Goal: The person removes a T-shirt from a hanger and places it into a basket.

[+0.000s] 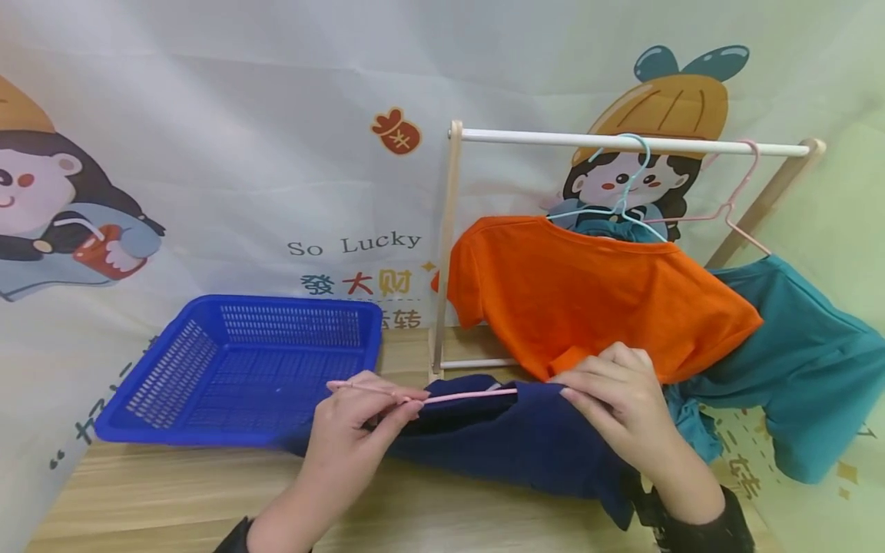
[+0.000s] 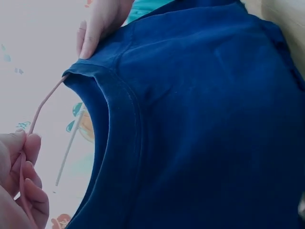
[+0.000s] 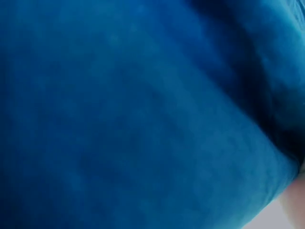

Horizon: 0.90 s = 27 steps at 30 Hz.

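Note:
My left hand (image 1: 349, 434) pinches a pink clothes hanger (image 1: 470, 395) near its hook. One arm of the hanger runs into the neckline of a navy T-shirt (image 1: 512, 453), where its end is hidden under the cloth. At the shirt's shoulder, my right hand (image 1: 625, 407) grips the fabric between thumb and fingers. The left wrist view shows the wide collar of the T-shirt (image 2: 200, 109) hanging open, with the hanger (image 2: 45, 102) entering at its upper end. Blue cloth (image 3: 119, 119) fills most of the right wrist view.
A blue plastic basket (image 1: 238, 442) stands at the left on the wooden table (image 1: 173, 499). Behind my hands is a clothes rack (image 1: 525, 138). It bears an orange T-shirt (image 1: 594, 292) on a light blue hanger (image 1: 625, 196) and a teal shirt (image 1: 809, 346) on a pink one.

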### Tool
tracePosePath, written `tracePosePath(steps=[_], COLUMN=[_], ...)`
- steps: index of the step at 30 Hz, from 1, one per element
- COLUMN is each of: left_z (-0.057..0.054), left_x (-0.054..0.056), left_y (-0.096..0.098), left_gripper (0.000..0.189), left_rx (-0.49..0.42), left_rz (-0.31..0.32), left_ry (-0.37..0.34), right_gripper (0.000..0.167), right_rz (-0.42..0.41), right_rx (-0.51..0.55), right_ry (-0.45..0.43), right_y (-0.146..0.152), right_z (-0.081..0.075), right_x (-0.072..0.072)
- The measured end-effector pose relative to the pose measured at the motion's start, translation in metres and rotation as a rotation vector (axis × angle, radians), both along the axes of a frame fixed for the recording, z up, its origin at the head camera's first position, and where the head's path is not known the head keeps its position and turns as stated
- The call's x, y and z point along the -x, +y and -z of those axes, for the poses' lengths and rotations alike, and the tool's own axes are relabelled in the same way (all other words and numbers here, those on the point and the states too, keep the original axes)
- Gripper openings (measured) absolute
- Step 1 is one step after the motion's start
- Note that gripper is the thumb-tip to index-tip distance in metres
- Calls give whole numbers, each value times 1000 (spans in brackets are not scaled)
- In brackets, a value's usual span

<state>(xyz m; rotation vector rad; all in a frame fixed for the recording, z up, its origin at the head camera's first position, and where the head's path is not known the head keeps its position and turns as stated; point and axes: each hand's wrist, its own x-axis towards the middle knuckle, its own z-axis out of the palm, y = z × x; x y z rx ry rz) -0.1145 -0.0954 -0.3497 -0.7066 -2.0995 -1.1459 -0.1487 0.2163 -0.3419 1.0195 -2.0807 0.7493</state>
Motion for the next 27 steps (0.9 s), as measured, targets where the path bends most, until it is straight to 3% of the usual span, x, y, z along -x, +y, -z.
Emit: tracePosePath(steps=[4,10,16,22,27], left_z=[-5,-7,-7,-5,-5], left_x=[-1,1,1,1,1], left_y=[-5,-10,-12,-14,-16], left_gripper=[9,15,9,14,14], left_rx=[-39,-100,-123,-124,-118], left_rz=[-34,-25,-15,-27,-33], left_ry=[42,95,117,91,85], right_gripper=[24,11,24,26,27], right_rz=[-73,-111,-85,-34,-44], right_rx=[75,152,214,269,334], right_ry=[-44,-88,-137,-208,-260], right_y=[-3,-2,0,3,7], right_z=[1,4,4,7,9], right_x=[2,5,6,5,5])
